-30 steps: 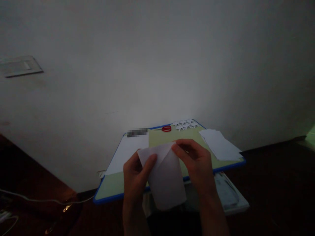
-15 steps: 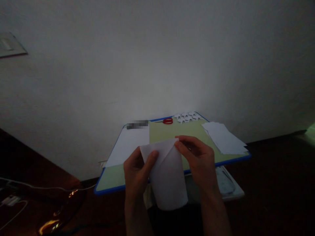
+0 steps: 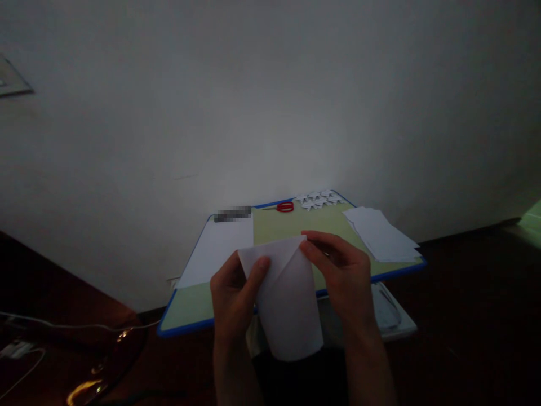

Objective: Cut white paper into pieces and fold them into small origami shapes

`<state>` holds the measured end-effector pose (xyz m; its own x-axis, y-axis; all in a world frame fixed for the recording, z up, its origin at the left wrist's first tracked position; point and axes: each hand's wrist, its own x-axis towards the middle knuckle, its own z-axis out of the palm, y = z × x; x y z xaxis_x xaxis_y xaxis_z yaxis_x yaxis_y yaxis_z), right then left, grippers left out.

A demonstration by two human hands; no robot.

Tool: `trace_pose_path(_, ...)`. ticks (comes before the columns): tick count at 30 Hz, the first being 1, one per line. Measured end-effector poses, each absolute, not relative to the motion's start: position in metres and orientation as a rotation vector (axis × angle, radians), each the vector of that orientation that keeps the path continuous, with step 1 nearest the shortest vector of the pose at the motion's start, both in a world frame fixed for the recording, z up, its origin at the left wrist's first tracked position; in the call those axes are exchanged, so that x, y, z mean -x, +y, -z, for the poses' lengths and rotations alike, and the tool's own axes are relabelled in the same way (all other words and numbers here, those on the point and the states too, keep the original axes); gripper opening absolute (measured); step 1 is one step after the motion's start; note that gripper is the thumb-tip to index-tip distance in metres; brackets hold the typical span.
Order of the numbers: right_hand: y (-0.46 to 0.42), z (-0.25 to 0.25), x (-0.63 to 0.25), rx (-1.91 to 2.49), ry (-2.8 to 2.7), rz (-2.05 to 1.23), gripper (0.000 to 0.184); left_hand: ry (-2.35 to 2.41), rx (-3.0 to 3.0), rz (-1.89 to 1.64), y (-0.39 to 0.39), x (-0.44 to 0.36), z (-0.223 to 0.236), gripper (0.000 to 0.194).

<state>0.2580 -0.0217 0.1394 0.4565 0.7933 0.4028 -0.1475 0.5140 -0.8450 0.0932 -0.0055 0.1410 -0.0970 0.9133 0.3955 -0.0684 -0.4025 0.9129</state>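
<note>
Both hands hold a white sheet of paper [image 3: 289, 304] in the air in front of a small green table with a blue rim [image 3: 190, 328]. The sheet's top is folded down into a triangular flap. My left hand [image 3: 234, 296] pinches the paper's left edge, thumb on the flap. My right hand [image 3: 342, 273] pinches the top right corner of the fold. The paper's lower end hangs below the table's near edge.
On the table lie a white sheet [image 3: 220, 251] at the left, a stack of white sheets [image 3: 380, 234] at the right, red-handled scissors [image 3: 284, 207] and several small cut paper shapes [image 3: 319, 199] at the back. A pale wall stands behind. White cables [image 3: 25, 349] lie at lower left.
The camera view has shifted a little, so the table sits slightly higher in the picture. Both hands keep the same hold on the folded paper.
</note>
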Motion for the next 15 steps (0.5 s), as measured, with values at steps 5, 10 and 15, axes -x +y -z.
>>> trace_pose_path(5, -0.0232, -0.1401, -0.2545, 0.866, -0.96, -0.57, 0.012, 1.002, -1.386, -1.614, -0.0051, -0.0909, -0.1411, 0.025)
trace_pose_path(10, -0.0222, -0.1398, -0.2527, 0.871, -0.969, -0.514, 0.013, 1.122, -1.432, -1.642, -0.0039, -0.0884, -0.1407, 0.037)
trace_pose_path(15, -0.0236, -0.1388, -0.2537, 0.853, -0.929, -0.54, 0.017, 1.102, -1.46, -1.751, -0.0035, -0.09, -0.1415, 0.029)
